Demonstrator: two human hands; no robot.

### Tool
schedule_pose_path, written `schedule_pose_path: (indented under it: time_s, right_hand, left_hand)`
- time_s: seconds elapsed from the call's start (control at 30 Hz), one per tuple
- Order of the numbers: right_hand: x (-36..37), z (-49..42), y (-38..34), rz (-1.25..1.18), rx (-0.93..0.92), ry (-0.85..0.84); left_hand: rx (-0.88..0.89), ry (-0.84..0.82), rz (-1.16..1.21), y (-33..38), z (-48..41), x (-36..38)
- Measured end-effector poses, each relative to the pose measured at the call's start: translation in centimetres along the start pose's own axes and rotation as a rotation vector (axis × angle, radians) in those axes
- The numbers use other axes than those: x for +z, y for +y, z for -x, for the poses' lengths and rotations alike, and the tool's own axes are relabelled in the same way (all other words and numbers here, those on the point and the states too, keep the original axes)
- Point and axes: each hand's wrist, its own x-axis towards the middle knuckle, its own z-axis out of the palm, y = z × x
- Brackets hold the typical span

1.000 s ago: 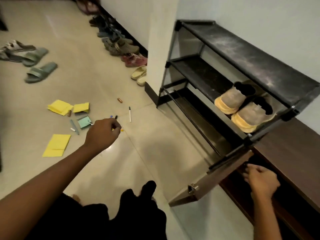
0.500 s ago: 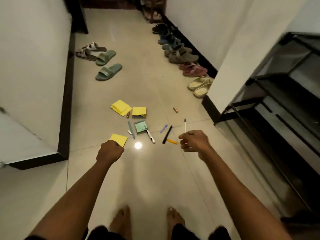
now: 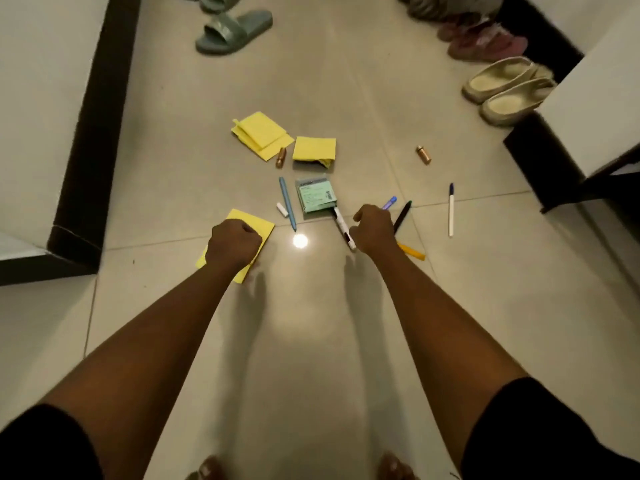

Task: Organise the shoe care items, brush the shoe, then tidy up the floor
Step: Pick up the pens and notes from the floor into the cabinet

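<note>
Litter is scattered on the tiled floor: yellow papers (image 3: 261, 135), a folded yellow paper (image 3: 314, 148), a yellow sheet (image 3: 254, 223), a green box (image 3: 316, 195), a blue pen (image 3: 287, 202), a white marker (image 3: 343, 227), a purple pen (image 3: 389, 202), a black pen (image 3: 403, 214), a yellow pen (image 3: 412, 251), a white pen (image 3: 451, 209) and two copper caps (image 3: 423, 154). My left hand (image 3: 232, 244) is a closed fist over the yellow sheet. My right hand (image 3: 374, 228) is closed above the white marker and purple pen; whether it grips either is unclear.
Green slides (image 3: 233, 27) lie at the top. Pink shoes (image 3: 485, 41) and cream slip-ons (image 3: 509, 86) line the right wall. A dark skirting (image 3: 90, 133) runs along the left wall, a dark rack foot (image 3: 540, 161) stands right. My bare feet show at the bottom.
The view turned from the shoe rack to the floor and came closer to the litter. My right hand left the cabinet and reached over the pens; my left hand lowered over the yellow sheet.
</note>
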Motion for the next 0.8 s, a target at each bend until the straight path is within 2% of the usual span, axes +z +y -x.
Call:
schedule_pose_path:
  time_s: [0.13, 0.27, 0.4, 0.5, 0.6, 0.67, 0.73, 0.8]
  right_hand:
    - [1.5, -1.1, 0.4, 0.116, -0.086, -0.057]
    - [2.2, -1.5, 0.5, 0.148, -0.071, -0.127]
    - [3.2, -1.5, 1.0, 0.174, -0.025, -0.089]
    - [2.8, -1.4, 0.7, -0.04, 0.124, 0.008]
    - [2.3, 0.0, -0.4, -0.443, 0.267, 0.037]
    - [2.1, 1.7, -1.4, -0.693, 0.331, -0.006]
    - [2.1, 2.9, -2.2, -0.763, 0.291, -0.082]
    - [2.3, 3.7, -3.0, -0.73, 0.221, -0.153]
  left_hand:
    - [0.088, 0.053, -0.025, 1.6, -1.5, 1.6]
    - [0.054, 0.066, 0.094, 2.6, -2.0, 1.3]
    - [0.009, -0.051, 0.243, 2.3, -1.1, 1.6]
    - [-0.048, -0.199, 0.395, 2.1, -0.5, 1.9]
    - [-0.122, -0.293, 0.482, 2.6, 0.1, 2.1]
    - [-0.157, -0.345, 0.531, 3.2, 0.3, 1.9]
    - [-0.167, -0.38, 0.582, 3.7, 0.3, 1.6]
    - [-0.151, -0.363, 0.591, 3.8, 0.1, 1.4]
